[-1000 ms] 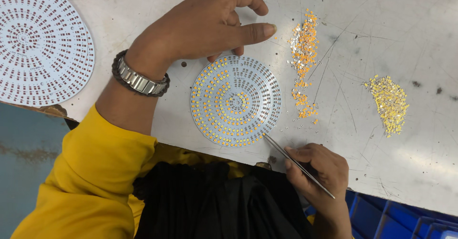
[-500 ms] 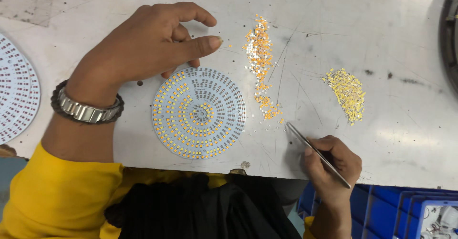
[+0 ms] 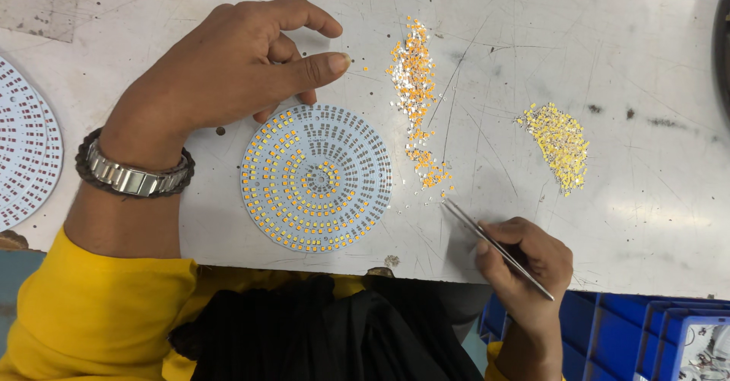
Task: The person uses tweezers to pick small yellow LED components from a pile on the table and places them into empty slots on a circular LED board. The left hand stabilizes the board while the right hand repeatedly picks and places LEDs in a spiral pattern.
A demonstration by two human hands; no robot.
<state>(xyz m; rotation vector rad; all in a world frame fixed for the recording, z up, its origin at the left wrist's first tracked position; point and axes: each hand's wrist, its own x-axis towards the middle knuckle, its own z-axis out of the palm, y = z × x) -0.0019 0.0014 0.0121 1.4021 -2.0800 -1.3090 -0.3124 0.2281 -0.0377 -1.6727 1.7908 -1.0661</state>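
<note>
A round white circuit board [image 3: 316,177] lies on the grey table, its rings partly filled with small orange chips. My left hand [image 3: 228,69], with a metal watch on the wrist, rests curled on the table just above the board's upper left edge and holds nothing. My right hand [image 3: 525,263] grips metal tweezers [image 3: 494,246] at the table's near edge. The tweezer tips point up-left and sit just below the lower end of a long strip of loose orange chips [image 3: 417,92]. A second, yellower heap of chips [image 3: 559,145] lies further right.
Another round white board [image 3: 26,153] lies at the left edge, partly out of view. Blue plastic bins [image 3: 654,335] stand below the table's near edge at the right. A dark round object [image 3: 722,39] shows at the far right edge.
The view has shifted, so everything sits further right in frame. My right hand and tweezers have moved from the board's lower right edge toward the lower end of the orange chip strip.
</note>
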